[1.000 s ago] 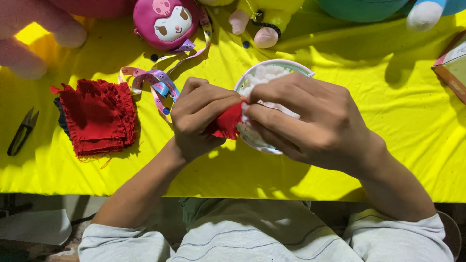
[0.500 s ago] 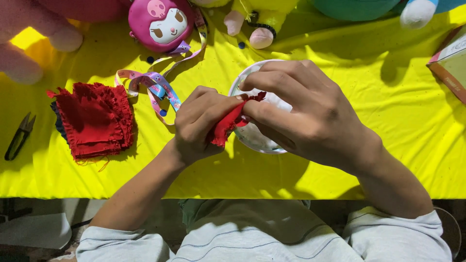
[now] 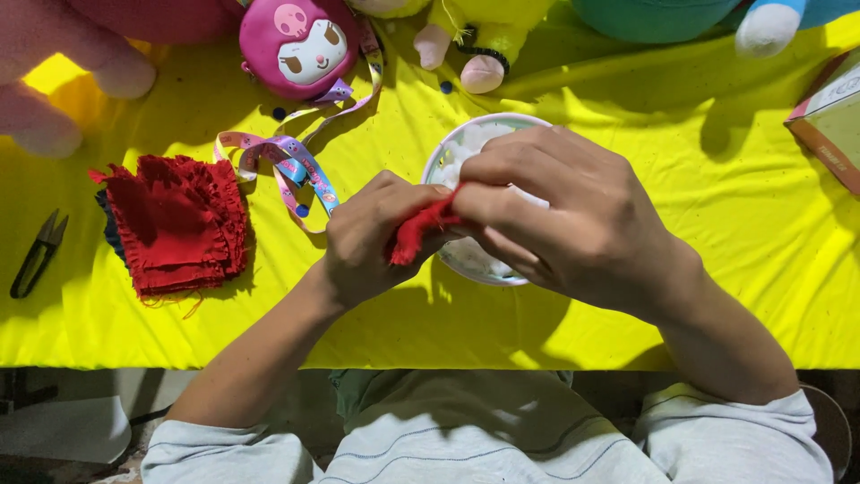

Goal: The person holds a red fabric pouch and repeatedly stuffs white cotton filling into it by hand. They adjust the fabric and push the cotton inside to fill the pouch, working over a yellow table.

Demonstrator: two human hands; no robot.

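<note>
My left hand and my right hand meet over a white bowl of white stuffing on the yellow tablecloth. Both pinch a small red cloth piece between the fingertips; most of it is hidden inside my fingers. The right hand covers much of the bowl. A stack of red frilled cloth pieces lies to the left of my left hand.
Small black thread snips lie at the far left. A printed ribbon curls from a pink round plush pouch. Plush toys line the back edge; a cardboard box sits at the right.
Both hands have shifted slightly while working the red cloth piece over the bowl; the cloth now shows lower, between the left fingers and the right thumb.
</note>
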